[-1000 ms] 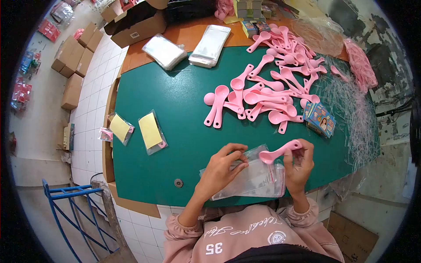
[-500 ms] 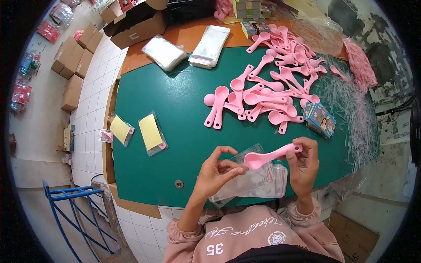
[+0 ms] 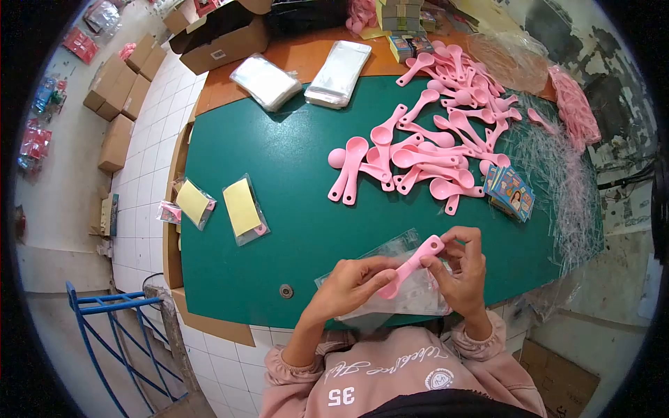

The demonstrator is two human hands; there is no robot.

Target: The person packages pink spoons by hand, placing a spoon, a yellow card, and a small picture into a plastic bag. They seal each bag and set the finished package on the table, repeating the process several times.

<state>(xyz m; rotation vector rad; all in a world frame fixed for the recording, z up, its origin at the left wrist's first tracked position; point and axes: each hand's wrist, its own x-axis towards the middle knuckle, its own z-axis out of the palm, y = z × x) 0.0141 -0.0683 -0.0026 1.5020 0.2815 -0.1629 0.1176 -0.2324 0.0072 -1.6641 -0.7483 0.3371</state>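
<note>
A pink spoon (image 3: 412, 266) slants above the table's front edge, its holed handle end up and to the right. My right hand (image 3: 460, 273) pinches it near the handle end. My left hand (image 3: 354, 284) is at the spoon's bowl end, thumb and fingers closed on a clear plastic bag (image 3: 385, 252) at the bowl. How far the bowl sits inside the bag cannot be made out. More clear bags (image 3: 426, 301) lie beneath both hands.
Many pink spoons (image 3: 425, 160) are heaped at the back right, beside a stack of blue cards (image 3: 512, 195). Two bag stacks (image 3: 267, 82) (image 3: 338, 73) lie at the back. Packed bags with yellow cards (image 3: 241, 207) lie left. A blue metal frame (image 3: 118, 306) stands at lower left.
The spoon has tilted from nearly level to a steep slant, its bowl now lower and beside my left hand. My right hand has moved slightly left and down.
</note>
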